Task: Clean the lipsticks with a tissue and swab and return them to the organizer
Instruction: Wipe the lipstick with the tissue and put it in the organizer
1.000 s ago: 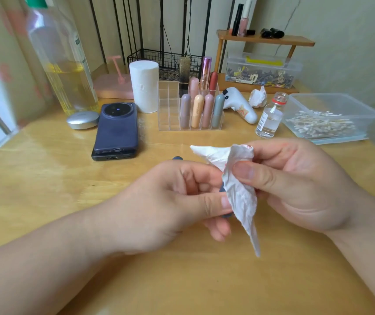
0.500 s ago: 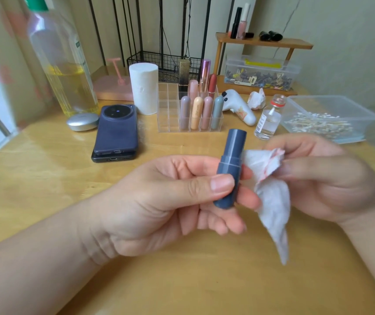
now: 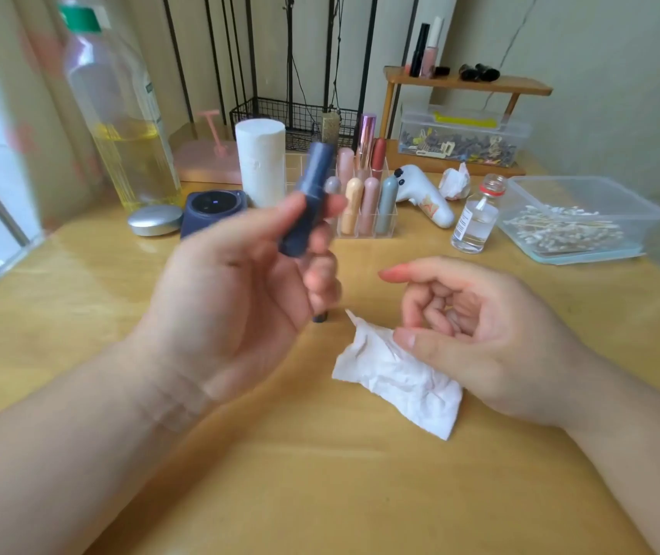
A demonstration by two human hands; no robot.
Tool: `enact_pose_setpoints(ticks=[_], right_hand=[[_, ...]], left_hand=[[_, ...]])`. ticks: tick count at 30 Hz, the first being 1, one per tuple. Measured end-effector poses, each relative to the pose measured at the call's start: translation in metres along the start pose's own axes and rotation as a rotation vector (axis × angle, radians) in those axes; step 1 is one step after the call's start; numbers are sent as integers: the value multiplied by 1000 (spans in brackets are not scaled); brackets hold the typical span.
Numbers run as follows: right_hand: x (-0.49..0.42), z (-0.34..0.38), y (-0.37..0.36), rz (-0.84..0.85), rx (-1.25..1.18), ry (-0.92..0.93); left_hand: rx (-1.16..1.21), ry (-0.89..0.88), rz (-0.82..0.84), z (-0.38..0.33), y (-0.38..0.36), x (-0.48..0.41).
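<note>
Wooden surface [image 3: 320, 494], centre frame: blue lipstick [image 3: 308, 202] now raised before the organizer [image 3: 364, 218], pinched by the left hand [image 3: 236, 298]; tissue [image 3: 396, 378] newly dropped, right hand [image 3: 480, 334] loosely curled, empty. Wiping apparently finished; return pending.

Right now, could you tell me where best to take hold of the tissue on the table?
Probably pinch the tissue at its upturned far-left corner, coming from above: it lies crumpled flat on the table, and the right hand is over its right edge.
</note>
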State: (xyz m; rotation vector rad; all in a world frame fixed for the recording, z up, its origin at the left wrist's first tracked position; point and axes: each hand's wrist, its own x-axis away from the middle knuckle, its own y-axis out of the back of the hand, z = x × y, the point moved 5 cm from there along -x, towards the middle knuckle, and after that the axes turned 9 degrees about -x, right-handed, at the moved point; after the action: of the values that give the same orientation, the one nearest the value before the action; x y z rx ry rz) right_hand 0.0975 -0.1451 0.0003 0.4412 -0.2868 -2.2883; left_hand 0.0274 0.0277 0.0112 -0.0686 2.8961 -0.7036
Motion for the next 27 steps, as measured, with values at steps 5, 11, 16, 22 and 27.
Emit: enact_pose_setpoints(ticks=[5, 11, 16, 22, 27], right_hand=[[-12, 4, -14, -158, 56, -1], [-48, 3, -35, -91, 394, -238], [-73, -1, -48, -24, 521, -304], [-77, -9, -33, -158, 352, -184], [-68, -15, 15, -509, -549, -54]], left_hand=[[-142, -119, -304, -11, 34, -5], [-251, 32, -452, 11, 47, -5], [-261, 84, -493, 19, 57, -10], [-375, 38, -398, 22, 57, -16], [-503, 19, -193, 31, 52, -19]])
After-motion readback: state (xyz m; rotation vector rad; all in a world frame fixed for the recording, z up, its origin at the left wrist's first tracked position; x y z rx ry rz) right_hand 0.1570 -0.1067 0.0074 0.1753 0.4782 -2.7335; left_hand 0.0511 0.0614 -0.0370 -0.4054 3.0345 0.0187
